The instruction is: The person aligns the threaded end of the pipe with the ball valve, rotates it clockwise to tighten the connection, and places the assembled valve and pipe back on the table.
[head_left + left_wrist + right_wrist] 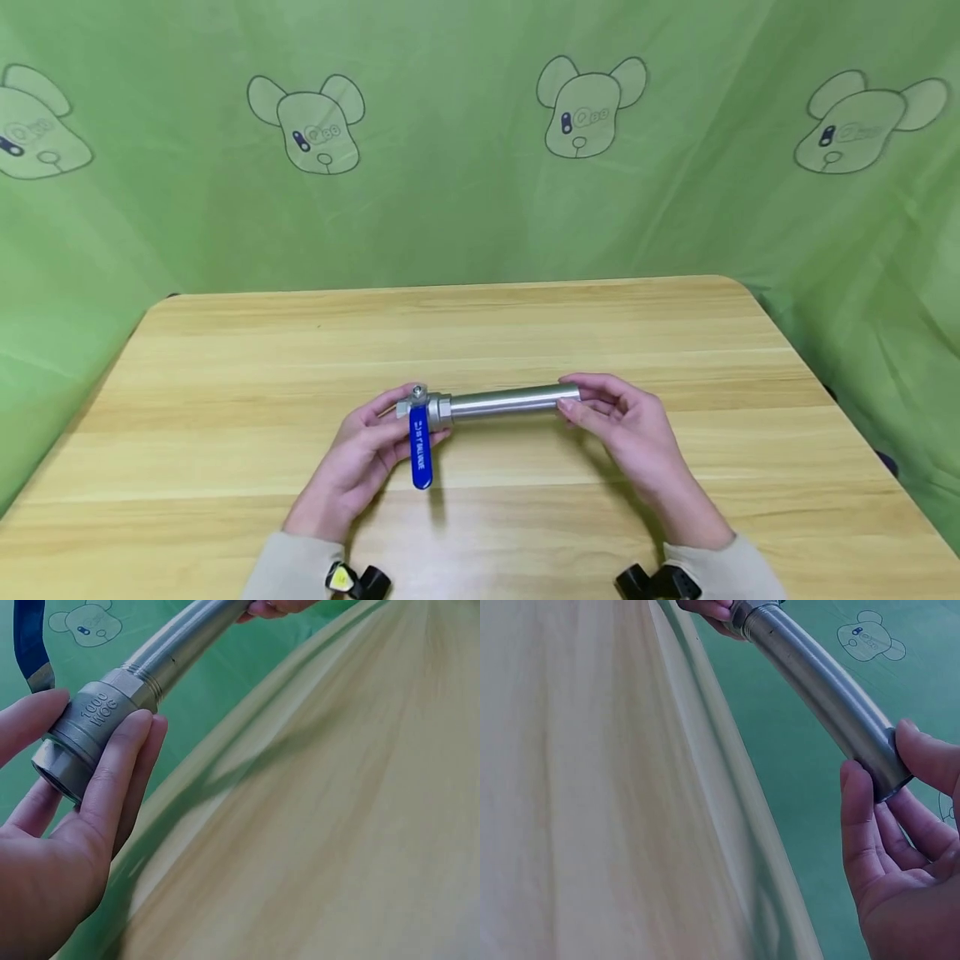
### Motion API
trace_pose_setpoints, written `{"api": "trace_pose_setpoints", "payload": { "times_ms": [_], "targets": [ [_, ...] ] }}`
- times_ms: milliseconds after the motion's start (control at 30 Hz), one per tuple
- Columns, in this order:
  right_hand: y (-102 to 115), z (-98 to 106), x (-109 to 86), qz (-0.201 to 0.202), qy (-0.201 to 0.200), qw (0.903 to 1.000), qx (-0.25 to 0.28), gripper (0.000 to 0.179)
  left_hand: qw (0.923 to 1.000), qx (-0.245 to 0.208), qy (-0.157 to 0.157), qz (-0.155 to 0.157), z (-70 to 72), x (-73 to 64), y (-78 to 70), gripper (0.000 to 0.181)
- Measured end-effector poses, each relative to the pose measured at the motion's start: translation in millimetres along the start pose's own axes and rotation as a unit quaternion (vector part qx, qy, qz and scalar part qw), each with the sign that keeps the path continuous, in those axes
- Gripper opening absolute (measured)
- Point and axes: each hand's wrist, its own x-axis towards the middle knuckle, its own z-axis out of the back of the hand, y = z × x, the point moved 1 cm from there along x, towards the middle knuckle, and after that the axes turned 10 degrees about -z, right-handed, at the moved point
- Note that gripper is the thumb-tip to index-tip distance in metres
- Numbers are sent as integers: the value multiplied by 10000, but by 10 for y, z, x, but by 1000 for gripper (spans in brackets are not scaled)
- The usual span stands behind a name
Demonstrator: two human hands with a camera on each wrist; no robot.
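A steel ball valve with a blue lever handle is joined to a straight metal pipe. My left hand grips the valve body, thumb and fingers around it; in the left wrist view the body reads "1000 WOG". The lever points toward me, across the pipe's line. At the pipe's far right end, my right hand pinches the tube between thumb and fingers. In the right wrist view the pipe slants from the valve down to those fingertips. Both hands hold the assembly above the table, its shadow below.
A light wood-grain table with rounded far corners lies underneath. Green cloth printed with cartoon animal heads hangs behind it and at the sides. Black wrist-camera mounts show at both sleeves.
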Motion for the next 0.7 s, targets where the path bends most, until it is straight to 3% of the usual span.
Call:
{"api": "trace_pose_setpoints", "payload": {
  "times_ms": [333, 700],
  "targets": [
    [-2, -32, 11, -101, -174, 9998, 96, 43, 9992, 138, -369, 117, -44, 28, 27, 61],
    [12, -65, 16, -409, -457, 9981, -88, 39, 9989, 355, -305, 87, -57, 3, 12, 63]
  ]
}}
